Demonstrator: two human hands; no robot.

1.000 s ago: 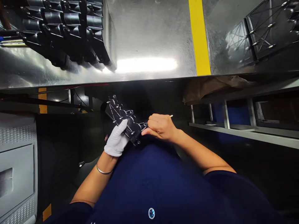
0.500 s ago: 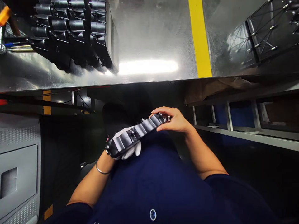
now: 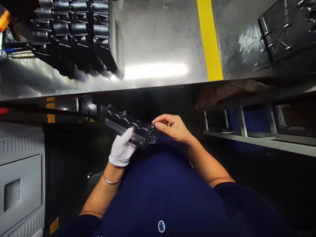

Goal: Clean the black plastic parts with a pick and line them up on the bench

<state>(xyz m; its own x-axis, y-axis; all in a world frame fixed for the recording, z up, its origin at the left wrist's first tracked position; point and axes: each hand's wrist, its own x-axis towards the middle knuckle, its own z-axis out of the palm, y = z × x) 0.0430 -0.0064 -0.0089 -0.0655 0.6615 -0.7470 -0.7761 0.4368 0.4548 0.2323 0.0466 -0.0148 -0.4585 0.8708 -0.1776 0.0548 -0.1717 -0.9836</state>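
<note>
A black moulded plastic part [image 3: 125,121] with a scalloped side, a flat strip and small screw lugs is held in front of my body, below the table edge. It slants down from left to right. My left hand [image 3: 122,149], in a white glove, grips it from below with the thumb across the flat strip. My bare right hand [image 3: 172,127], with a ring on one finger, pinches the lug at the part's right end between thumb and forefinger.
Stacked black moulded parts [image 3: 74,36] stand on the metal table [image 3: 158,39] at the left, beside orange-handled tools [image 3: 4,21]. Yellow tape [image 3: 209,39] crosses the table. More black ribbed parts [image 3: 278,36] lie at right. Below are a grey case [image 3: 23,177] and a metal frame [image 3: 259,142].
The black part has turned over, from its ribbed face to its flat strip side, and now slopes the other way. My left thumb has come on top; my right hand has shifted slightly left.
</note>
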